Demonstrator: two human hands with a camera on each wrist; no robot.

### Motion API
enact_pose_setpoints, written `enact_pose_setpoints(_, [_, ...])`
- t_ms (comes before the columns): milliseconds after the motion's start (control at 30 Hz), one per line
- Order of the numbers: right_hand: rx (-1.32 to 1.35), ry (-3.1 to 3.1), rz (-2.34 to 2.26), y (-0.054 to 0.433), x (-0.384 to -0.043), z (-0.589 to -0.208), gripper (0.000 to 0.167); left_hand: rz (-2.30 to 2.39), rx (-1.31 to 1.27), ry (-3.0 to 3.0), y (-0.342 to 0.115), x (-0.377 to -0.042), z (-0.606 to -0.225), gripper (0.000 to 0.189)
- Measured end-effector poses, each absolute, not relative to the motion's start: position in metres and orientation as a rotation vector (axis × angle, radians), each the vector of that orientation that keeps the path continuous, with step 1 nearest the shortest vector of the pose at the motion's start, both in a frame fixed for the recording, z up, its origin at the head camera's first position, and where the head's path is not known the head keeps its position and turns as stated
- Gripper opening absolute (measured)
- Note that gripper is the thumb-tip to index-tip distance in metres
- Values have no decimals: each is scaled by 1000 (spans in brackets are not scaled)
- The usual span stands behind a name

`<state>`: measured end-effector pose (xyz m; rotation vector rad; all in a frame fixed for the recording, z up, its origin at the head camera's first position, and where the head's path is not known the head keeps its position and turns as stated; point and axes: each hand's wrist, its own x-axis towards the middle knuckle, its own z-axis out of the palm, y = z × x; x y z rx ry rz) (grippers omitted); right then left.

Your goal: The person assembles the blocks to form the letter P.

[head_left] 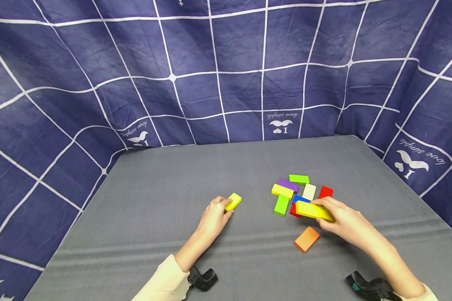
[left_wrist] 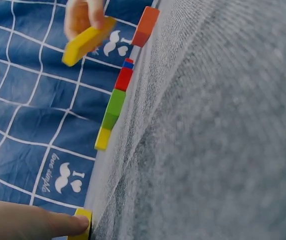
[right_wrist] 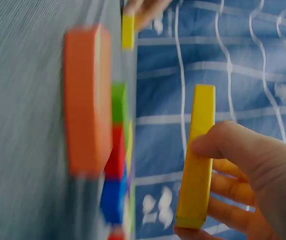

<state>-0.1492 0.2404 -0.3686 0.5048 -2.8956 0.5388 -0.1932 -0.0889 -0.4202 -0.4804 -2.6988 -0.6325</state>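
Note:
My left hand (head_left: 213, 215) pinches a small yellow block (head_left: 233, 201) that rests on the grey cloth. In the left wrist view one finger (left_wrist: 75, 224) lies against its side. Above the cloth, at the right, my right hand (head_left: 342, 219) grips another yellow block (right_wrist: 197, 155) between thumb and fingers. It hangs partly over a blue block (head_left: 300, 199) and a red block (head_left: 295, 210), which lie beneath and are partly hidden. An orange block (head_left: 306, 239) lies apart, nearer to me.
Beyond and left of my right hand lie a yellow block (head_left: 282, 191), green blocks (head_left: 281, 205), a purple block (head_left: 289, 184), a cream block (head_left: 309, 192) and a second red block (head_left: 326, 192). A blue checked curtain (head_left: 241, 92) rises behind the grey cloth (head_left: 173, 179).

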Motion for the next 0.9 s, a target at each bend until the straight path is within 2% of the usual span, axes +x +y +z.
enact_pose_setpoints(233, [576,-2823,495,194,-144,-357,45,-651,-465,-2758,-78,-193,-419,32])
enact_pose_setpoints(533, [630,-2753,413,139,-138,-373,30,-866,-444,-2760,-74,-188,-422,25])
enact_pose_setpoints(900, [633,-2814,206,92,-136,-389,26,-972,-548,-2726,-84,-178,-426,29])
